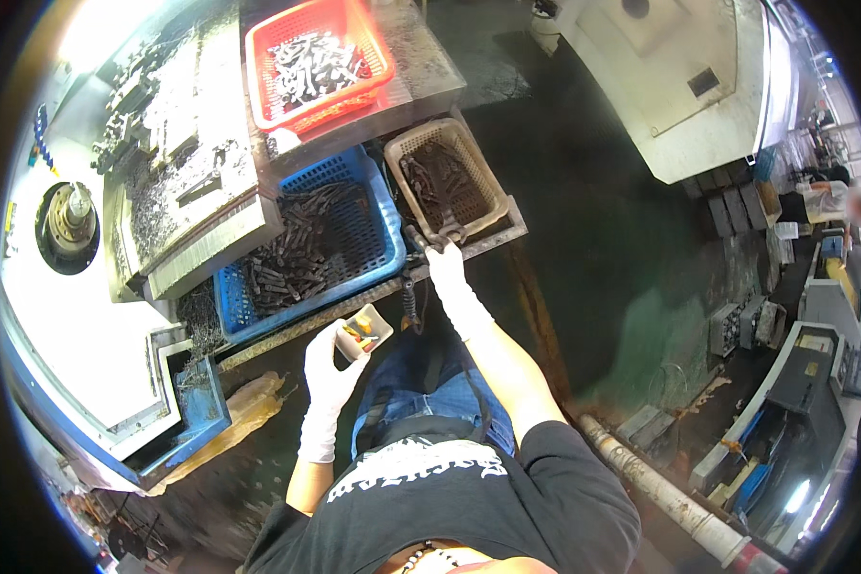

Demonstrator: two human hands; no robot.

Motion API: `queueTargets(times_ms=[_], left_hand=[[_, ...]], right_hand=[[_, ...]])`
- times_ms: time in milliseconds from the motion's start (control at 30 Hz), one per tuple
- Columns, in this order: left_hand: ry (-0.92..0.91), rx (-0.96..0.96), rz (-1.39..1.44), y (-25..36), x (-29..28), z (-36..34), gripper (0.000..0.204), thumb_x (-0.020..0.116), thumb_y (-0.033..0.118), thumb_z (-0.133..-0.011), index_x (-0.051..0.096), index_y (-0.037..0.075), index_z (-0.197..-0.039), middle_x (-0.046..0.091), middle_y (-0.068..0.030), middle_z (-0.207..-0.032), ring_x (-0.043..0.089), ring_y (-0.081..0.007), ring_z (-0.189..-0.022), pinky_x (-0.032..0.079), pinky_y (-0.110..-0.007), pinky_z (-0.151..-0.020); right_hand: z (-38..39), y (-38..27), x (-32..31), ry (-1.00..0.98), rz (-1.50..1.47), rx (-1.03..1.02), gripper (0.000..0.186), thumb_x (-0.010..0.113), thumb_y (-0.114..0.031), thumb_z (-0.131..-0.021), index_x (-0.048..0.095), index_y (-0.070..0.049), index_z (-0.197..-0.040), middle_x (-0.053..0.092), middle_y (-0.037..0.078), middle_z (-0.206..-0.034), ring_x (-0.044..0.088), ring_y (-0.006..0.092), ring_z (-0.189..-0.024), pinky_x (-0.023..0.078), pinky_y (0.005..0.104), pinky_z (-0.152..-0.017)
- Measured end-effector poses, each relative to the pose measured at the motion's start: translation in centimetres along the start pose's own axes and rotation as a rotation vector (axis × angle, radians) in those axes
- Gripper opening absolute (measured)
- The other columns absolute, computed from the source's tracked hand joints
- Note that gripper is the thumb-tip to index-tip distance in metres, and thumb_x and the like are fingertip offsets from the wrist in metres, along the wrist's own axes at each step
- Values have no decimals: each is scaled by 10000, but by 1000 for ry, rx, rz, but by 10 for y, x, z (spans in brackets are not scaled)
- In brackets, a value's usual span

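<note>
My left hand (327, 371), in a white glove, is closed around a small pale rectangular container (381, 330). Several small orange, yellow and red pieces (362, 330) lie inside it; they are too small to name. My right hand (446, 273), also gloved in white, reaches forward to the near edge of the tan basket (493, 196). Its fingers are closed on a dark metal wrench (452, 231) with a forked end, partly hidden by the glove. Dark metal parts (440, 177) fill the basket's bottom.
A blue basket (389, 230) of dark metal parts stands left of the tan one. Behind them, a red basket (263, 77) of shiny metal parts rests on a machine table (416, 57). At left is a white machine housing (57, 335); a pipe (655, 488) runs along the floor at right.
</note>
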State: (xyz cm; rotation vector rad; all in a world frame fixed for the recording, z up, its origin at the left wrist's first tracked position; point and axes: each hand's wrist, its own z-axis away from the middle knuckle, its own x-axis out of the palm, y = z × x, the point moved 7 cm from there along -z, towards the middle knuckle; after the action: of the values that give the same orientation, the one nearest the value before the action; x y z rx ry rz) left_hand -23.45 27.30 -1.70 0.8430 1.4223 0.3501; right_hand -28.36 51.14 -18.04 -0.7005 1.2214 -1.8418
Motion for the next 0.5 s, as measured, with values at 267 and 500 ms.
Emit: queueTargets(times_ms=[267,500], left_hand=[[-109,110,-18,26,30,-18,568,695,108,-547,472,43,-1066,514,-118,-1031,485,-251,-958,362,-319,-839],[-111,90,21,48,38,-9,570,707,109,-541,477,42,-1058,516,-106,-1028,486,-241,-955,367,-316,-835]], right_hand=[[1,-36,-11,-171,-38,-205,255,428,4,-732,478,55,-977,553,116,-732,551,177,-656,456,253,-605],[41,-28,-20,-132,1202,-581,145,482,-154,-712,502,-68,-828,490,112,-764,503,262,-744,407,392,-655]])
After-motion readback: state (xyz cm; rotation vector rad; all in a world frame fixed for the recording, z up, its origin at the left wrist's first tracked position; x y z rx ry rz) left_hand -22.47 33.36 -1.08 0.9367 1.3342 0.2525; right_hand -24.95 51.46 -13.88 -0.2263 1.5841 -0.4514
